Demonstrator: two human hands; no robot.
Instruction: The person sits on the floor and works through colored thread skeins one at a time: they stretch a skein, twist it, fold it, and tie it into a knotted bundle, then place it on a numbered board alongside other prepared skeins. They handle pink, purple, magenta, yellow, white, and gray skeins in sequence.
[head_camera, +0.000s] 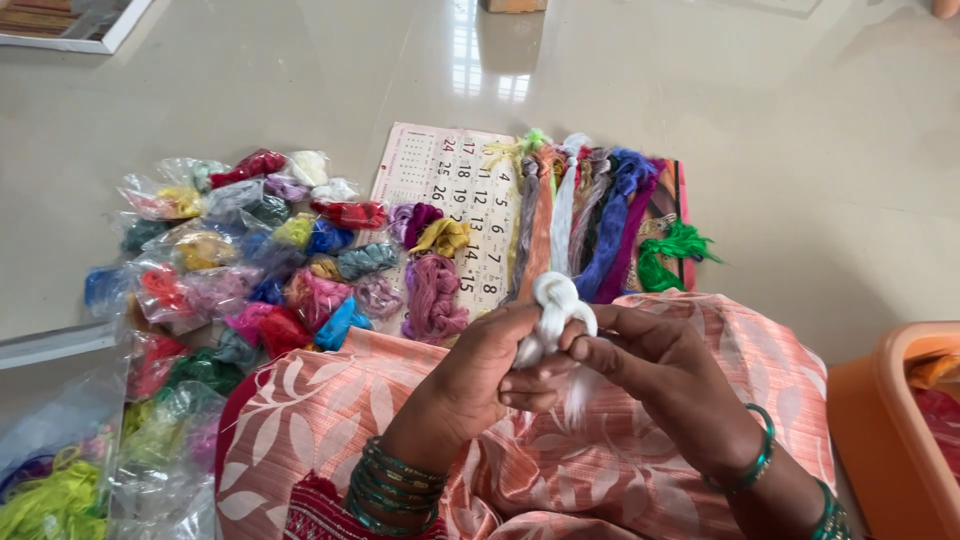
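**White thread skein knotted between two hands**

The white thread skein (556, 305) sat above the person's lap, pinched from both sides — its looped, knotted top stood up between the fingertips while a loose tail hung down behind the knuckles. The left hand (478, 372) was closed on the skein's left side, thumb and fingers pressed onto the fibre. The right hand (640, 352) was clamped on the right side, its forefinger hooked against the loop. The two hands were touching, meeting around the skein. Both wrists wore green bangles (396, 484).

Beneath the hands lay a peach cloth with a white leaf print (330, 410), draped over the knees. Just beyond it, on the pale tiled floor (800, 150), a calendar sheet (450, 185) lay flat. A row of long skeins (590, 215) — grey, orange, white, blue and purple — stretched side by side across the sheet's right part, and a bright green skein (672, 255) lay at the row's right end. A mauve bundle (433, 298) and a yellow one (441, 237) rested on the sheet nearer the lap.

To the left a heap of small clear bags of coloured thread (230, 260) spread over the floor, well apart from the hands. An orange plastic tub (895, 420) stood at the right edge, near the right forearm.
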